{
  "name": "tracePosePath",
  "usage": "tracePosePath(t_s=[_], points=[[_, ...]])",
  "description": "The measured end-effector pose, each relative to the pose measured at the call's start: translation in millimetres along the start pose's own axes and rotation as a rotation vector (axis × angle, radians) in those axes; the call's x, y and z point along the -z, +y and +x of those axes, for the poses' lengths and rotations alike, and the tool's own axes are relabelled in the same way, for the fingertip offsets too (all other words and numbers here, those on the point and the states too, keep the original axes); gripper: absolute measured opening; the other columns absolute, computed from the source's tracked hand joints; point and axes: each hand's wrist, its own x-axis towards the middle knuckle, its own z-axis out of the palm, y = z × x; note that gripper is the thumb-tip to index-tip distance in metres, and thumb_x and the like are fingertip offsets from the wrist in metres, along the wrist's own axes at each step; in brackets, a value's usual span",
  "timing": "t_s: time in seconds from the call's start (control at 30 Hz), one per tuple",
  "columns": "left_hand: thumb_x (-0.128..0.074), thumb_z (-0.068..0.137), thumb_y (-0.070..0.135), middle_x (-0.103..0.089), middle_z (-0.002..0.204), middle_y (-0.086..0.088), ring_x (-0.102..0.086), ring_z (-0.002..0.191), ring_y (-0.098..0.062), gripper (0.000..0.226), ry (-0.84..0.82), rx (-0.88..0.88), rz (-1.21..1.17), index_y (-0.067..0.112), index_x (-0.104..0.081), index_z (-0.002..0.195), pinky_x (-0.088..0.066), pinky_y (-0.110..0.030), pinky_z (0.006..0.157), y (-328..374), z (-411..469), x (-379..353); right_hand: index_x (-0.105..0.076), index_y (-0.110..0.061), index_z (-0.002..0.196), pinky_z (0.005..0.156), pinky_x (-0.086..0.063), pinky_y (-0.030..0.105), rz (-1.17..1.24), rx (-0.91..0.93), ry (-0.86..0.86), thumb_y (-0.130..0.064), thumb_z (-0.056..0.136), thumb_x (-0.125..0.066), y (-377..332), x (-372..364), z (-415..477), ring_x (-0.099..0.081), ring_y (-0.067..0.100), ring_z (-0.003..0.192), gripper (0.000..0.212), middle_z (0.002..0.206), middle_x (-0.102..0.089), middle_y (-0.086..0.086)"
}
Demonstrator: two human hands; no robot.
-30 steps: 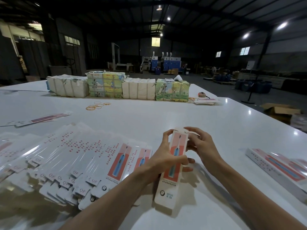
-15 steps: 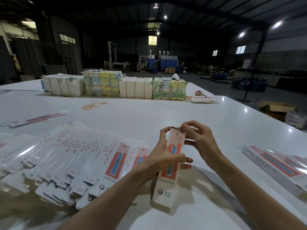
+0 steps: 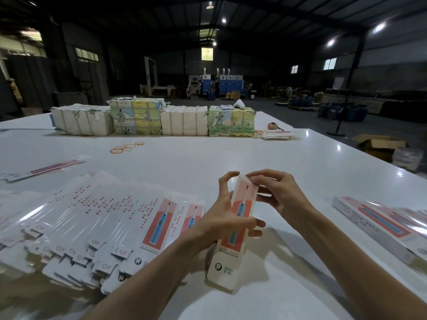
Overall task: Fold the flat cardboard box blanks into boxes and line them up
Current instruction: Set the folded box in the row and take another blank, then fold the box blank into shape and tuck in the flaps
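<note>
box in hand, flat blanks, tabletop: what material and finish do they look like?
The box: thin printed paperboard, probably coated; crisp creased edges, colour print.
The flat blanks: same board, glossy, likely laminated; streaky glare across the fan.
The tabletop: hard, smooth white gloss, laminate or paint, cannot tell; it mirrors the ceiling lights.

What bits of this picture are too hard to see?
Head view:
- Toothbrush box top flap: under the fingers of the right hand.
- Box's middle: covered by the left hand.
- Finished boxes: cut off by the right edge.
- Print on the flat blanks: too small, with glare.
</note>
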Motion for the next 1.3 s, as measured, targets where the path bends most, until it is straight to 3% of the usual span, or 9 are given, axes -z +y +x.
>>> tracePosePath(t_s=[0.2,0.37,0.7,0.83,0.93,1.03,1.13,1.23,1.3], points=[[-0.085,0.082,0.013,-0.052,0.132,-0.004,-0.079,0.096,-0.028,0.1,-0.056,0.032,-0.171,0.062,-0.021,0.141,-0.066,-0.039,0.08,0,0,1,-0.084,-0.018,0.1,0.078,-0.064,0.035,-0.083,0.081,-0.079,-0.014,0.103,-0.062,1,0,-4,-0.076,0.029,0.101,0.023,0.101,-0.078,0.011],[-0.083,0.079,0.007,-0.052,0.13,-0.01,-0.079,0.096,-0.03,0.097,0.023,0.082,-0.264,0.06,-0.026,0.137,-0.066,-0.046,0.081,1,3,1,-0.076,-0.014,0.115,0.081,-0.063,0.03,-0.118,0.121,-0.068,-0.023,0.1,-0.069,9,-14,-6,-0.076,0.024,0.104,0.019,0.107,-0.079,0.003],[-0.089,0.072,0.02,-0.061,0.118,-0.01,-0.079,0.09,-0.023,0.097,0.062,0.094,-0.256,0.056,-0.027,0.138,-0.065,-0.035,0.074,-8,3,-2,-0.078,-0.014,0.103,0.076,-0.063,0.027,-0.242,0.254,-0.007,-0.018,0.102,-0.067,21,-17,-12,-0.079,0.022,0.091,0.012,0.094,-0.079,0.001],[-0.093,0.069,0.024,-0.066,0.113,-0.014,-0.079,0.088,-0.029,0.098,0.117,0.119,-0.271,0.064,-0.029,0.132,-0.065,-0.037,0.073,-10,1,2,-0.075,-0.026,0.11,0.079,-0.062,0.025,-0.331,0.265,-0.022,-0.027,0.103,-0.064,24,-19,-9,-0.077,0.014,0.098,0.013,0.1,-0.078,-0.011],[-0.088,0.074,0.022,-0.068,0.113,-0.017,-0.079,0.088,-0.033,0.09,0.155,0.108,-0.346,0.059,-0.032,0.135,-0.065,-0.04,0.073,-11,1,4,-0.067,-0.029,0.129,0.09,-0.06,0.023,-0.438,0.275,-0.032,-0.036,0.103,-0.061,29,-21,-8,-0.069,0.002,0.112,0.028,0.117,-0.071,-0.02],[-0.076,0.079,0.031,-0.07,0.115,-0.016,-0.079,0.087,-0.033,0.073,0.218,0.113,-0.466,0.052,-0.037,0.137,-0.064,-0.042,0.074,-8,3,5,-0.055,-0.023,0.141,0.092,-0.057,0.023,-0.497,0.276,0.013,-0.032,0.102,-0.063,31,-22,-7,-0.063,0.007,0.116,0.041,0.128,-0.061,-0.008],[-0.067,0.083,0.045,-0.072,0.112,-0.016,-0.079,0.086,-0.029,0.059,0.288,0.119,-0.515,0.051,-0.04,0.135,-0.063,-0.037,0.069,-3,0,6,-0.055,-0.021,0.133,0.08,-0.056,0.018,-0.617,0.333,0.036,-0.028,0.102,-0.064,26,-25,-9,-0.065,0.01,0.103,0.033,0.118,-0.058,0.0],[-0.065,0.099,0.038,-0.065,0.126,-0.022,-0.076,0.101,-0.036,0.047,0.323,0.086,-0.674,0.043,-0.04,0.139,-0.062,-0.057,0.088,5,1,4,-0.063,-0.024,0.127,0.08,-0.058,0.025,-0.756,0.313,-0.088,-0.044,0.103,-0.057,12,-31,-14,-0.066,0.007,0.096,0.031,0.112,-0.06,-0.003],[-0.063,0.101,0.035,-0.061,0.13,-0.021,-0.073,0.108,-0.038,0.048,0.322,0.091,-0.789,0.037,-0.04,0.142,-0.054,-0.068,0.097,10,0,4,-0.061,-0.027,0.134,0.083,-0.058,0.025,-0.896,0.268,-0.177,-0.067,0.096,-0.053,4,-33,-20,-0.063,0.007,0.101,0.056,0.118,-0.054,-0.006]])
